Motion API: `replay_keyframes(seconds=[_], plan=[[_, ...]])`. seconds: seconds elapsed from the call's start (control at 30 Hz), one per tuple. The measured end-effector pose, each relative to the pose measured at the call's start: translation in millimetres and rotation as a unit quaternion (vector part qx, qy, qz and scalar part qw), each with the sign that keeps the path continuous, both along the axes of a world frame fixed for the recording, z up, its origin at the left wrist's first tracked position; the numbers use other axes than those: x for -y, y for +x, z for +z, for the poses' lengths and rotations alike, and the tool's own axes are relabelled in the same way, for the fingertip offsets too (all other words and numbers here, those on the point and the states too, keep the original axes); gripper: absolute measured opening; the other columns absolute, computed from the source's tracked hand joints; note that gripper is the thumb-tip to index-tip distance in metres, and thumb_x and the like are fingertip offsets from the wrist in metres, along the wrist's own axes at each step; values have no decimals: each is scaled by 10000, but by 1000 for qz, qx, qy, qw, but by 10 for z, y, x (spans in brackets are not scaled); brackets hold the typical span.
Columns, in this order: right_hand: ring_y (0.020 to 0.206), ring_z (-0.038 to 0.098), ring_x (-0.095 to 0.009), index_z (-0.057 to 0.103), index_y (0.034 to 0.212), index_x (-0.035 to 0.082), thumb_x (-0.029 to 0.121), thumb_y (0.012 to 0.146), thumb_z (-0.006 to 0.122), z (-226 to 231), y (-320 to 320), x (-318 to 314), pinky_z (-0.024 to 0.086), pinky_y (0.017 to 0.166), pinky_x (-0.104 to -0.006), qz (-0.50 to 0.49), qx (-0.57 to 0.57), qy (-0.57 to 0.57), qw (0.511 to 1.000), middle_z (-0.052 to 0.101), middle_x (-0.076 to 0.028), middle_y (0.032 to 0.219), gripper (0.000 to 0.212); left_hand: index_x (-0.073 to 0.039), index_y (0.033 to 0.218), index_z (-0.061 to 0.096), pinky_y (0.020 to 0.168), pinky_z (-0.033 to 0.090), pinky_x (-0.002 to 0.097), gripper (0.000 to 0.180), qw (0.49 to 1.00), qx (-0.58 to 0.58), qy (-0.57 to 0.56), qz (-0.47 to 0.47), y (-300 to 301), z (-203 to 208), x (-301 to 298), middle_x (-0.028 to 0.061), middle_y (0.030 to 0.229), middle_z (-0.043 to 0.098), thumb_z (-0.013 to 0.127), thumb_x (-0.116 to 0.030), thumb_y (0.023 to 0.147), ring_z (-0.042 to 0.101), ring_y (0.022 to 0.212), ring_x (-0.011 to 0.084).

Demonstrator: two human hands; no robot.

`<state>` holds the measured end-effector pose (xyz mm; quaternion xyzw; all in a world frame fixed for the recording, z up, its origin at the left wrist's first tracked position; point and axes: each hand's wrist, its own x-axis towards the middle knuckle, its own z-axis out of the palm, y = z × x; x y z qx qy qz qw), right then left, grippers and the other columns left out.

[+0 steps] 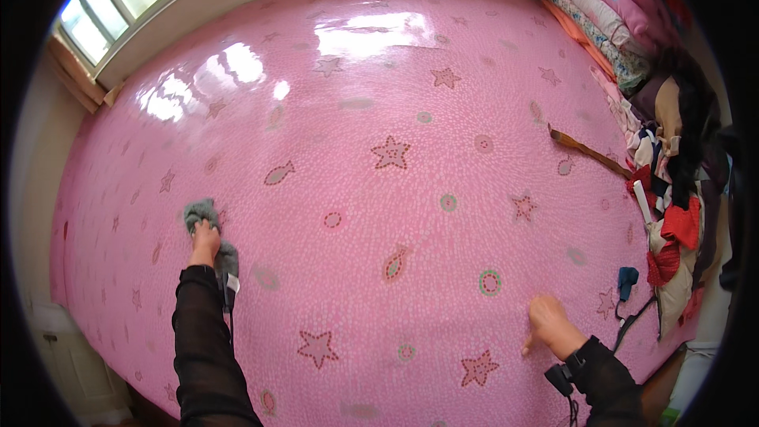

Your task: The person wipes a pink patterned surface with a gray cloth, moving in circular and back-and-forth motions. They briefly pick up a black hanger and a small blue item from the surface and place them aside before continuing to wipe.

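Observation:
My left hand [205, 241] is closed on a fuzzy grey cloth [200, 211], pressed against the pink bed cover [379, 237]. Part of the cloth trails back beside the wrist. The cover is glossy and spread wide, printed with starfish, fish and ringed dots. Over its near right part, my right hand [551, 326] leans on the cover with nothing seen in it. One digit stands apart from the rest of that hand; the other fingers are partly hidden. Black sleeves cover both forearms, and a small black device [558, 379] with a cord sits at the right wrist.
Folded quilts [597, 8] are stacked at the far right. Below them lies a heap of clothes [672, 213], with a brown wooden stick [589, 149] jutting out. A blue object [627, 282] and a black cord lie nearer. A window [126, 0] is at far left.

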<state>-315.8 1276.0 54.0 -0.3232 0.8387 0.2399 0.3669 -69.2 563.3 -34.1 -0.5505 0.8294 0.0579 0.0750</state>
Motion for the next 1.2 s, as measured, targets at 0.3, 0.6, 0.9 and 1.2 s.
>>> replay_keyframes(seconds=[0.3, 0.6, 0.9, 1.2], plan=[[792, 606, -354, 629, 747, -16, 479, 260, 883, 50, -50, -39, 502, 728, -402, -43, 13, -65, 997, 608, -193, 770, 740, 48, 1198, 464, 989, 364, 458, 401, 955, 40, -78, -284, -2462, -181, 460, 276, 1260, 417, 434, -193, 879, 422, 1153, 462], [665, 542, -308, 540, 684, 26, 499, 188, 830, -64, -20, -171, 448, 612, -406, -5, -14, -175, 985, 529, -136, 659, 744, -57, 1304, 447, 1066, 303, 408, 439, 908, -158, 4, -389, -4460, 61, -1114, 252, 1386, 342, 440, -241, 905, 340, 1274, 415], [733, 596, -295, 609, 722, 34, 515, 295, 847, 64, -49, -42, 494, 680, -387, -3, 16, -93, 996, 591, -121, 708, 687, -93, 944, 531, 618, 493, 462, 228, 716, -177, 114, -665, -4531, 299, -3756, 89, 886, 584, 515, -100, 716, 575, 821, 328], [713, 586, -335, 567, 749, -9, 496, 259, 864, 5, -23, -100, 496, 655, -411, -25, 5, -110, 994, 572, -169, 738, 764, -90, 1072, 570, 825, 464, 396, 363, 629, -279, 76, -722, -3959, 392, -3787, 64, 1196, 510, 563, -82, 709, 515, 1099, 246]])
